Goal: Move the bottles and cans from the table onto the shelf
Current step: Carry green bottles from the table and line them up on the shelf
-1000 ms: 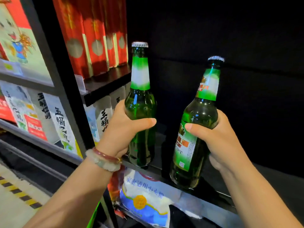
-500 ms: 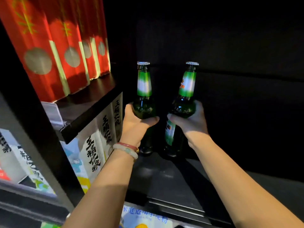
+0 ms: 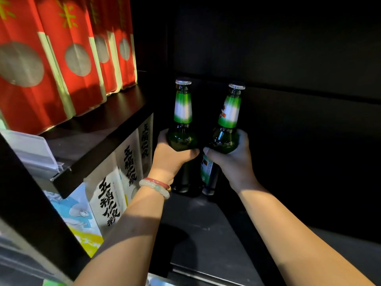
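**Two bottles going down at the back of the shelf**

Nearest the camera, the shelf (image 3: 206, 228) is lying dark and bare below both wrists. Above it, the left hand (image 3: 171, 155) is wrapping the left bottle (image 3: 182, 120) at its shoulder, and the right hand (image 3: 231, 159) is gripping the right bottle (image 3: 227, 124) likewise, thumbs nearly meeting. Beneath the grips, both bases are sitting on or just above the board; contact is unclear. Judging by this, lowering each bottle until it is standing firm, then letting go without knocking the glass together, is what matters.

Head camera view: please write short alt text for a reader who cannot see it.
Two hands each grip a green glass bottle deep on a dark shelf: left hand on the left bottle, right hand on the right bottle. Red packages stand on a higher shelf to the left.
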